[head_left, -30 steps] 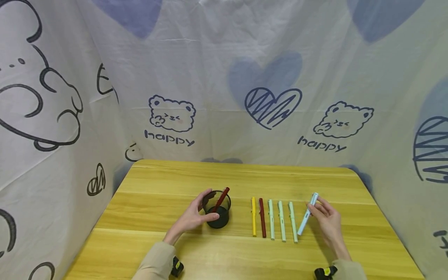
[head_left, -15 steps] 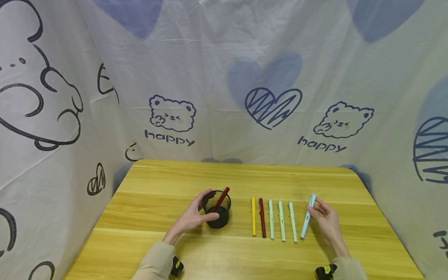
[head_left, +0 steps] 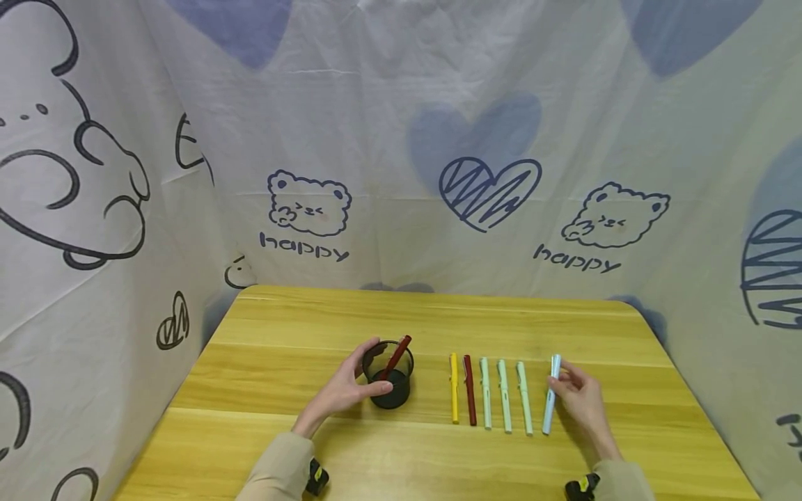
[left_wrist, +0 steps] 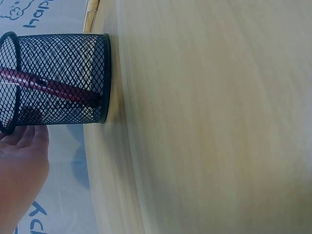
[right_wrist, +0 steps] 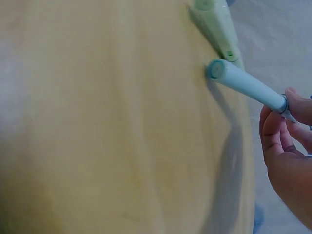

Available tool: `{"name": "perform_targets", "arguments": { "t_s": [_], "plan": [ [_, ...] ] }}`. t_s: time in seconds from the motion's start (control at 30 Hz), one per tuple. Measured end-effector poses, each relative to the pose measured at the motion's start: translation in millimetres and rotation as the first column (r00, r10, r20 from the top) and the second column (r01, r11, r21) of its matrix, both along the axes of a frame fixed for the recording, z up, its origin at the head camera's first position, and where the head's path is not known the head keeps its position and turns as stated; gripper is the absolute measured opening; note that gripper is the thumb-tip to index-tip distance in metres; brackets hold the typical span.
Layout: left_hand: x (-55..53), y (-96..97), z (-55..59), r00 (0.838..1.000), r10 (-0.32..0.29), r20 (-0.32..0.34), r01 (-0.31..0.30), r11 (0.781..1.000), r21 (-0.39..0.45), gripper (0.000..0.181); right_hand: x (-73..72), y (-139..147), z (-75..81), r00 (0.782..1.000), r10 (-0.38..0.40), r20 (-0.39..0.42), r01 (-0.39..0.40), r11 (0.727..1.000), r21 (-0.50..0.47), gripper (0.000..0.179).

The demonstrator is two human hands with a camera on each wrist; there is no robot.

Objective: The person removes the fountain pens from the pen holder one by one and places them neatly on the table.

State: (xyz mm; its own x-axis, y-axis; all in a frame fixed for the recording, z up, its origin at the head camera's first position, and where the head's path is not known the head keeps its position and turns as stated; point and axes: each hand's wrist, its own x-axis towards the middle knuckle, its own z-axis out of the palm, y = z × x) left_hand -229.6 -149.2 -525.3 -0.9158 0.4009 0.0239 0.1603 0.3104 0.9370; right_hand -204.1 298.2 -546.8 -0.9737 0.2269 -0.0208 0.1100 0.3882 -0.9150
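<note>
My left hand [head_left: 341,390] holds a black mesh pen cup [left_wrist: 58,48] upright on the table, thumb at the front and fingers at the far side. Inside leans a dark red pen [head_left: 397,353]. My right hand [head_left: 583,402] pinches a light blue pen [head_left: 548,410] near its upper end, at the right of a row of pens. In the right wrist view the pen's lower end is close to the tabletop; whether it touches, I cannot tell. Its nearest neighbour is a pale green pen [head_left: 525,400].
Left of that green pen, side by side, lie two more pale green pens [head_left: 504,396], a dark red pen [head_left: 470,391] and a yellow pen [head_left: 454,388]. The wooden table [head_left: 401,459] ends at a printed white curtain [head_left: 395,236] behind and at both sides.
The light blue pen has come nearer to my body and turned from a slant to nearly parallel with the row, my right hand moving with it. My left hand and the cup stay put.
</note>
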Motion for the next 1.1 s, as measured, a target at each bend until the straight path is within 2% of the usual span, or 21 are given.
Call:
{"name": "perform_targets", "arguments": {
  "t_s": [0.17, 0.43, 0.87, 1.1],
  "plan": [
    [0.2, 0.3, 0.1, 1.0, -0.005, -0.002, 0.005, 1.0, 0.003, 0.09, 0.3, -3, -2.7, 0.998, -0.04, 0.04, 0.038, 0.998, 0.05, 0.051],
    [0.6, 0.6, 0.1, 1.0, -0.001, -0.003, 0.001, 1.0, 0.0, 0.091, -2.6, -1, -10.6, 0.995, -0.064, 0.073, 0.057, 0.994, 0.095, 0.042],
    [-0.1, 0.7, 0.0, 1.0, 0.001, 0.001, -0.001, 1.0, 0.006, 0.09, -6.7, -8, -9.5, 0.996, -0.031, 0.08, 0.012, 0.975, 0.222, 0.037],
    [0.2, 0.4, 0.6, 1.0, -0.001, 0.004, 0.001, 1.0, 0.001, 0.091, -7.4, -10, -8.4, 0.996, -0.024, 0.087, 0.001, 0.968, 0.252, 0.036]
  ]
}}
